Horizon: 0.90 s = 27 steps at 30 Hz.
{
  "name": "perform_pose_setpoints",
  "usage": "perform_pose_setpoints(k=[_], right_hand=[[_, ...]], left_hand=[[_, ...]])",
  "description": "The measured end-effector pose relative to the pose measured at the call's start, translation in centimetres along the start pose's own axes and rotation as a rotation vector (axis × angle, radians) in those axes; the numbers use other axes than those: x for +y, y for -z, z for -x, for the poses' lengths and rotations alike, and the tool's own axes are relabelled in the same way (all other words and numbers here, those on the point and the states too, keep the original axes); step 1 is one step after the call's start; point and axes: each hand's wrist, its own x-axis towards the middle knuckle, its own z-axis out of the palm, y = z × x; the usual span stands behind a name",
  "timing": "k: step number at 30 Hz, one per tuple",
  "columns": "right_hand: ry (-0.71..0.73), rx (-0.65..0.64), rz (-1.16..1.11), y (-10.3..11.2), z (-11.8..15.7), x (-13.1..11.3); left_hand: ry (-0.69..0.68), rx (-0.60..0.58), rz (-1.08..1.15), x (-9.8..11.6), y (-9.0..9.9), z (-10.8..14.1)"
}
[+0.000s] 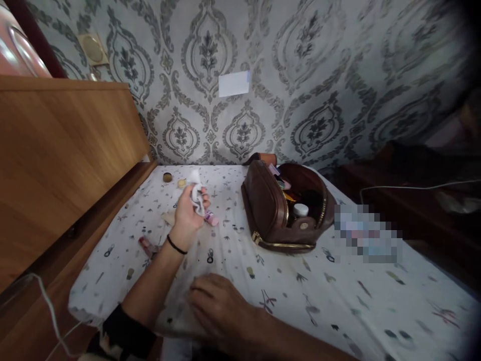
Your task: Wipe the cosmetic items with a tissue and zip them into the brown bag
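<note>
My left hand [189, 208], with a black band at the wrist, is closed around a crumpled white piece that looks like tissue or thin cloth [198, 196]. Just right of that hand lies a small pink bottle [211, 218]. Beyond its fingers are a small yellowish round item [182, 183] and a dark round one [167, 177]. A beige flat piece [168, 218] is partly hidden behind the wrist, and a red-ended tube [145, 245] rests left of the forearm. Low over the printed sheet, my right hand [216, 303] is blurred, its fingers bent and partly hidden.
An open brown zip bag [265, 215] stands right of centre, holding a white-capped container [300, 209] and other items. A wooden cabinet [71, 170] borders the left side. Patterned wallpaper [210, 50] covers the back wall. A pixelated patch [368, 233] lies at the right edge.
</note>
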Motion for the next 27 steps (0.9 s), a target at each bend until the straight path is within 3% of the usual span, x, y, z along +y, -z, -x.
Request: perform_pose_setpoints(k=[3,7,14,17,21,23,27], right_hand=[[-0.17,0.12,-0.143,0.4,-1.7,0.8],[-0.35,0.286,-0.293,-0.1,-4.0,1.1],[-0.342,0.295,-0.142,-0.3,-4.6,2.1],[-0.354,0.393,-0.026,0.9,-4.8,3.7],[-0.476,0.545,0.052,2.8,-4.5,5.6],[-0.469,0.545,0.053,3.1,-3.8,5.9],[-0.385,0.431,0.01,2.1,-2.0,5.5]], left_hand=[[-0.046,0.051,0.114,1.7,1.3,-0.7],[-0.04,0.081,0.123,1.3,1.9,-1.0],[-0.026,0.073,-0.032,-1.2,2.3,-1.4],[-0.027,0.067,-0.178,-2.7,2.9,-1.7],[-0.093,0.049,-0.394,-4.8,4.1,-0.6],[-0.163,-0.01,-0.544,-5.1,4.7,0.3],[-0.422,-0.21,-1.118,-4.9,5.8,1.5]])
